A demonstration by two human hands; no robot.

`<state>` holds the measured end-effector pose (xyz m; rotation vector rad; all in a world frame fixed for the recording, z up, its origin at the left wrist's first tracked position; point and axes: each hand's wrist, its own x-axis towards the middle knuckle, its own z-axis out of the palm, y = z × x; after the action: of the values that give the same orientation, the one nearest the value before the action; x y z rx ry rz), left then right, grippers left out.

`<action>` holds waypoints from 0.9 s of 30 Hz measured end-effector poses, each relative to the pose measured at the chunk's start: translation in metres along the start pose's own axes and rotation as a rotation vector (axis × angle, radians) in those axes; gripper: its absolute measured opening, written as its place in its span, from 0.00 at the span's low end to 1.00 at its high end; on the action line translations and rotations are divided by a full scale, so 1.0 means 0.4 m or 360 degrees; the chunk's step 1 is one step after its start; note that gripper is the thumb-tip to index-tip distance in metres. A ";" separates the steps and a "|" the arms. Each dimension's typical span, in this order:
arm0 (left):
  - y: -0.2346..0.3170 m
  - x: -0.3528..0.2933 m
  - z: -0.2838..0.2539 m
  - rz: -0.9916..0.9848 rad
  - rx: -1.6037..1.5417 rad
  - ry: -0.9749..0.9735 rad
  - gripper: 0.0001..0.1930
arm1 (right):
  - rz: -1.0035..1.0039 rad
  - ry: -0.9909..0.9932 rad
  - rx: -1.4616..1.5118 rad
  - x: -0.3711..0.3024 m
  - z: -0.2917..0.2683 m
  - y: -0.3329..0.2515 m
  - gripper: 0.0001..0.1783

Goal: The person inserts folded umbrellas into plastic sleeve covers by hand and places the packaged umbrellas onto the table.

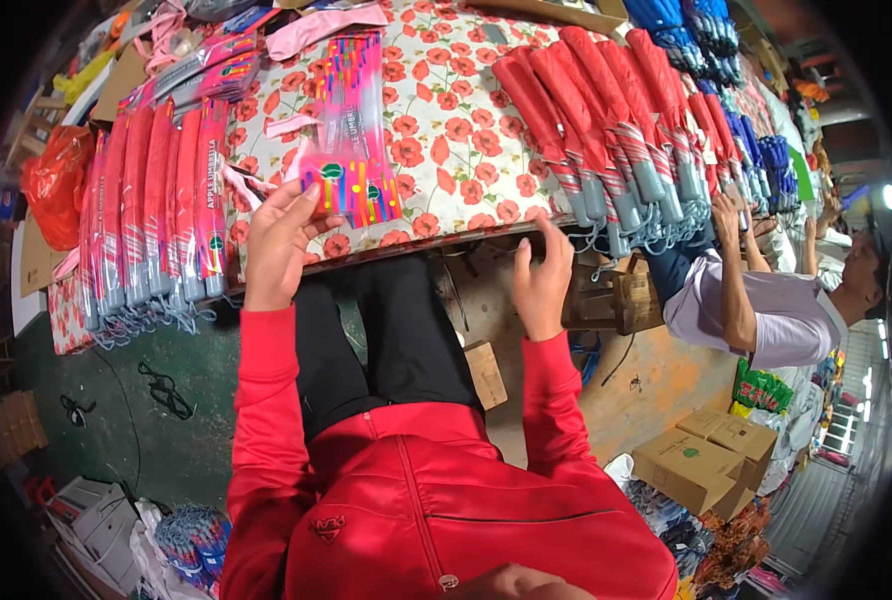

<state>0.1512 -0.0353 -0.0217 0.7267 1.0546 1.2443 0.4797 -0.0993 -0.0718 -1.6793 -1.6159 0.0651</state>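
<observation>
Between the thumb and fingers of my left hand (280, 240) is the end of a pink printed plastic sleeve (328, 178) with bright coloured stripes and dots. It lies over a stack of similar flat sleeves (351, 105) that runs away from me on the table. My right hand (543, 278) is at the table's front edge, fingers apart and holding nothing. Just beyond it, to the right, lies a pile of folded red umbrellas (606, 120) with grey handles and cord loops toward me. To the left, a row of umbrellas in printed sleeves (151, 205) hangs slightly over the edge.
A floral cloth covers the table (446, 120). At the right sits a co-worker (766, 305) with hands by more umbrellas. Blue umbrellas (766, 150) lie farther right. A red plastic bag (56, 190) is at far left, and cardboard boxes (701, 460) stand behind me on the right.
</observation>
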 end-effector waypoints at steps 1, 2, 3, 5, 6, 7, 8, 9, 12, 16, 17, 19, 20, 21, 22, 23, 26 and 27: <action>0.028 -0.016 0.002 0.0034 -0.0161 -0.0054 0.18 | -0.0005 0.0005 0.0001 0.020 0.005 0.020 0.25; 0.051 -0.034 0.001 0.0066 -0.0327 -0.0107 0.18 | -0.0151 0.0036 -0.0127 0.040 0.012 0.038 0.27; 0.070 -0.052 -0.003 0.0098 -0.0493 -0.0159 0.19 | -0.0297 0.0067 -0.0255 0.055 0.018 0.053 0.30; 0.110 -0.099 -0.017 0.0129 -0.0470 -0.0238 0.19 | -0.0293 0.0059 -0.0428 0.070 0.021 0.080 0.30; 0.126 -0.127 -0.030 0.0162 -0.0443 -0.0310 0.19 | -0.0289 0.0051 -0.0594 0.077 0.026 0.088 0.30; 0.138 -0.153 -0.044 0.0194 -0.0414 -0.0383 0.20 | -0.0284 0.0043 -0.0761 0.083 0.031 0.096 0.30; 0.143 -0.174 -0.058 0.0226 -0.0385 -0.0456 0.20 | -0.0278 0.0036 -0.0928 0.090 0.037 0.104 0.30; 0.146 -0.194 -0.075 0.0233 -0.0383 -0.0446 0.20 | -0.0286 0.0034 -0.0919 0.105 0.042 0.096 0.30; 0.157 -0.246 -0.127 0.0277 -0.0434 -0.0433 0.21 | 0.0074 -0.0075 -0.1128 0.158 0.055 0.063 0.30; 0.158 -0.308 -0.164 0.0234 -0.0367 -0.0332 0.20 | 0.0183 -0.0193 -0.1244 0.170 0.062 0.045 0.27; 0.156 -0.320 -0.170 0.0198 -0.0327 -0.0286 0.19 | 0.0181 -0.0236 -0.1272 0.169 0.064 0.045 0.25; 0.154 -0.335 -0.186 0.0169 -0.0300 -0.0227 0.19 | 0.0159 -0.0282 -0.1304 0.163 0.067 0.047 0.24; 0.152 -0.337 -0.194 0.0172 -0.0296 -0.0250 0.18 | 0.0081 -0.0275 -0.1151 0.151 0.062 0.051 0.23; 0.146 -0.342 -0.203 0.0172 -0.0293 -0.0266 0.18 | 0.0002 -0.0277 -0.0997 0.131 0.058 0.056 0.23; 0.140 -0.346 -0.211 0.0171 -0.0288 -0.0282 0.18 | -0.0074 -0.0280 -0.0842 0.109 0.055 0.061 0.23; 0.134 -0.351 -0.219 0.0167 -0.0283 -0.0300 0.18 | -0.0145 -0.0285 -0.0686 0.088 0.055 0.067 0.23; 0.121 -0.349 -0.249 0.0181 -0.0273 -0.0364 0.18 | 0.0285 -0.0441 -0.0130 0.020 0.070 0.060 0.22; 0.115 -0.349 -0.254 0.0189 -0.0265 -0.0400 0.17 | 0.0502 -0.0508 0.0151 0.000 0.074 0.057 0.22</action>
<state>0.0412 -0.1716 0.0140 0.8020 0.7020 1.2871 0.4827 -0.0820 -0.1049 -1.9060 -1.5265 0.5844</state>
